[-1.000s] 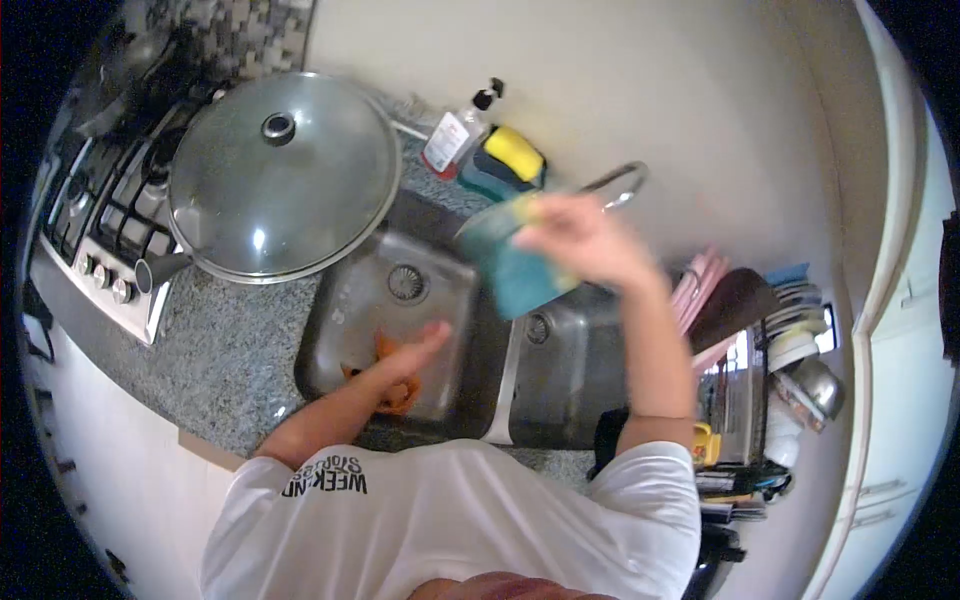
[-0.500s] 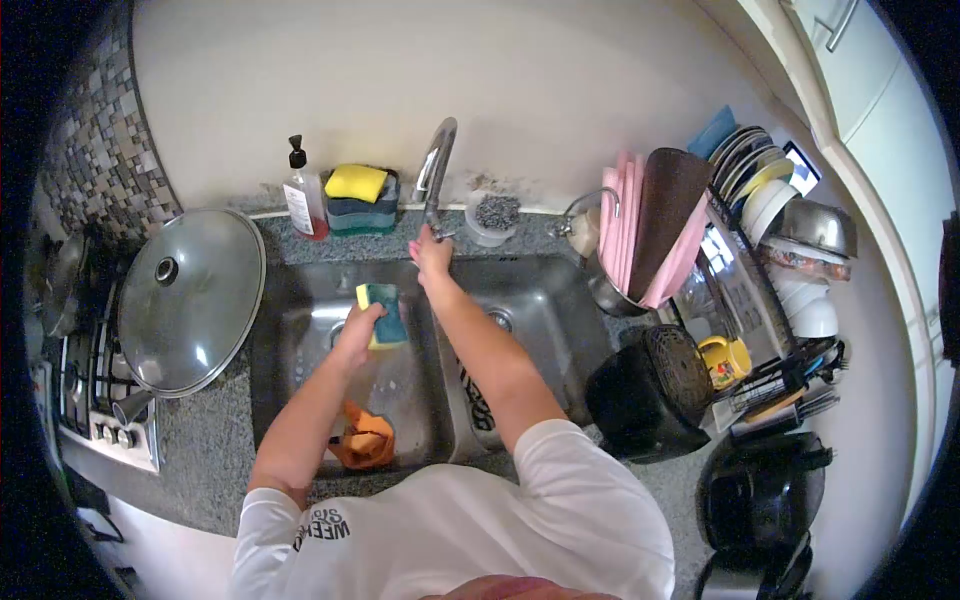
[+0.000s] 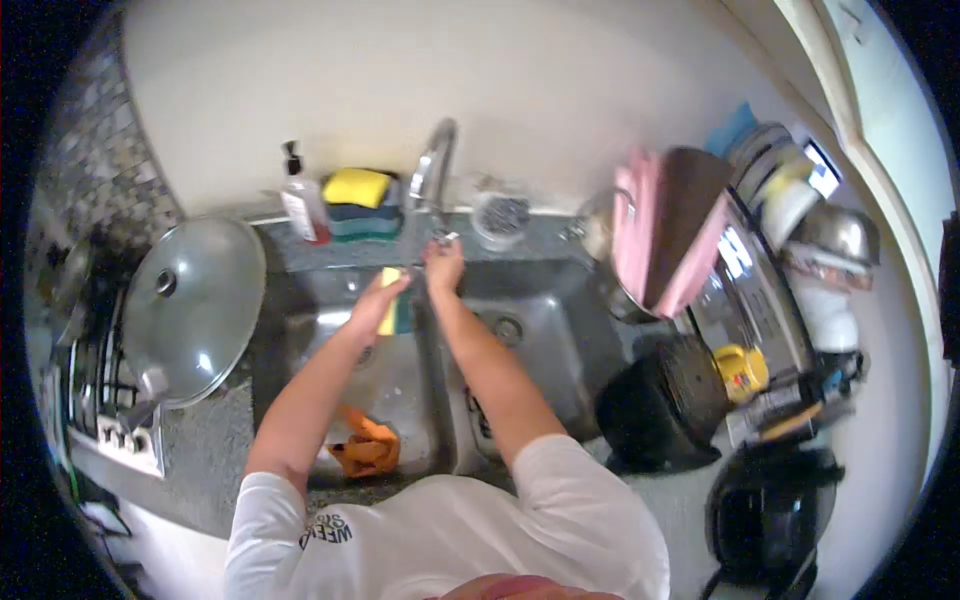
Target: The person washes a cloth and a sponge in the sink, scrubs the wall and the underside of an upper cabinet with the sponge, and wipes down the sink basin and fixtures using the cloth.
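My left hand (image 3: 376, 305) grips a yellow-and-green sponge (image 3: 390, 308) over the left sink basin (image 3: 415, 390). The sponge is now seen edge-on, close below the spout. My right hand (image 3: 444, 268) reaches to the base of the chrome faucet (image 3: 432, 175), its fingers closed at the small handle there. From the spout falls a pale streak that looks like running water, just above my left hand. A crumpled orange cloth (image 3: 366, 446) lies at the near end of the left basin, below my left forearm.
Behind the sink stand a soap bottle (image 3: 304, 197), stacked sponges (image 3: 360, 203) and a tub with a scouring pad (image 3: 500, 218). A large glass lid (image 3: 195, 312) lies left. At right are a black bin-like container (image 3: 655, 405), a yellow mug (image 3: 740, 371) and a loaded dish rack.
My left hand has brought the sponge up and right, toward the spout, and turned it edge-on. A water-like streak has appeared under the spout. My right hand stays at the faucet base, slightly shifted.
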Available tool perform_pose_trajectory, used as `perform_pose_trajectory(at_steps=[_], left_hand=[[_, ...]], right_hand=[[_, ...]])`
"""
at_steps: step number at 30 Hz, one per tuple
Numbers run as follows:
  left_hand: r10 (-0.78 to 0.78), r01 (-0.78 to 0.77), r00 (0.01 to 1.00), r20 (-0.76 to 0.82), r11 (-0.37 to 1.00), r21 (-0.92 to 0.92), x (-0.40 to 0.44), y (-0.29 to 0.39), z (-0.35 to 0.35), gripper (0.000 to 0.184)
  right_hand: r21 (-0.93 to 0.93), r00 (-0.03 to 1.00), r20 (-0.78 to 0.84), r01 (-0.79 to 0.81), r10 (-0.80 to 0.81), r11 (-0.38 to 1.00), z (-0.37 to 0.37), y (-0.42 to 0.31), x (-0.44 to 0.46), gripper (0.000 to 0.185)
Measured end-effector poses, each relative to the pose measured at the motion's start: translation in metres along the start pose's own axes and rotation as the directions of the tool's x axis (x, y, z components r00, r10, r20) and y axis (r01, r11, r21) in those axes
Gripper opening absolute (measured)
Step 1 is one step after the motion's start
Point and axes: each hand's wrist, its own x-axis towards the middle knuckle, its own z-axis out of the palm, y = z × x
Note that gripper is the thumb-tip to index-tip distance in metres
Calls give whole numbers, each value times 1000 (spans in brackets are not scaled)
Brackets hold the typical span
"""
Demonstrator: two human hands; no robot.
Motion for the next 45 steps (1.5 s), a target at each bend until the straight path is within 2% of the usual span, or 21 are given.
perform_pose_trajectory(at_steps=[1, 3, 5, 7, 8, 10, 12, 13, 15, 19, 22, 24, 26, 28, 31, 34, 38, 40, 42, 44, 45], left_hand=[[-13, 16, 998, -62, 999, 36, -14, 17, 11, 34], [74, -72, 996, -55, 997, 35, 11, -4, 0, 27], [255, -254, 967, 11, 960, 117, 40, -34, -16, 26], [177, -175, 984, 1, 972, 159, 41, -32, -11, 22], [169, -164, 986, -7, 964, 211, 27, -19, -1, 21], [365, -317, 930, -38, 851, 418, 49, -47, -4, 19], [79, -55, 992, -102, 975, 213, 70, -59, -2, 22], [157, -139, 984, -87, 972, 189, 65, -59, -2, 24], [309, -300, 950, -44, 944, 138, 48, -49, 6, 27], [42, -16, 988, 150, 985, -170, 35, -12, 6, 29], [439, -450, 889, 132, 890, 72, 59, -37, 8, 27], [424, -474, 880, 212, 804, 359, 48, -21, 4, 25], [223, -236, 971, 86, 949, 209, 2, 15, 16, 29], [23, 84, 980, -196, 848, 523, 34, -10, 15, 42], [-64, 138, 981, -185, 897, 421, -3, 27, 23, 51], [-123, 124, 971, 207, 992, 8, 12, -9, -1, 50], [-83, 26, 957, 278, 979, 203, -8, -34, -35, 40], [-108, 35, 980, 165, 918, 395, -9, -58, -51, 38], [-203, -25, 963, 175, 582, 813, -8, -98, -89, 39], [29, -62, 998, 57, 214, 975, -36, -111, -103, 45], [-13, 39, 999, -37, 390, 920, -30, -106, -100, 46]], right_hand=[[-138, 996, -10, 87, -90, 987, -3, 7, 2, 37], [173, 973, -128, 215, -194, 961, -4, -16, -20, 42], [-144, 951, -231, 177, -207, 974, -12, -66, -48, 44], [171, 963, 62, 250, -264, 953, -10, -94, -62, 28], [386, 925, 333, 43, -183, 922, -8, -104, -66, 16], [248, 794, 607, -217, 23, 944, -4, -132, -71, 10], [65, 625, 772, -260, 117, 963, -3, -131, -61, 12], [-29, 590, 799, -154, 116, 988, -7, -134, -61, 22], [-80, 705, 709, 104, -17, 991, -5, -121, -56, 28], [-334, 842, 450, 468, -298, 818, -31, -106, -28, 28], [-566, 745, 457, 665, -486, 488, -58, -84, -9, 29], [-514, 722, 575, 684, -385, 517, -67, -74, -6, 44], [-533, 697, 550, 717, -459, 450, -67, -68, -17, 44], [-588, 732, 538, 682, -418, 435, -62, -71, -15, 46], [-675, 767, 514, 638, -384, 371, -53, -77, -11, 46], [-719, 820, 468, 570, -329, 397, -49, -88, -7, 39], [-710, 807, 397, 572, -438, 410, -42, -70, 2, 37], [-712, 831, 383, 544, -403, 444, -41, -71, 1, 36], [-697, 857, 359, 510, -370, 504, -43, -69, -2, 36], [-657, 880, 315, 472, -355, 588, -41, -69, 3, 36], [-642, 893, 289, 448, -345, 622, -40, -64, 7, 37]])
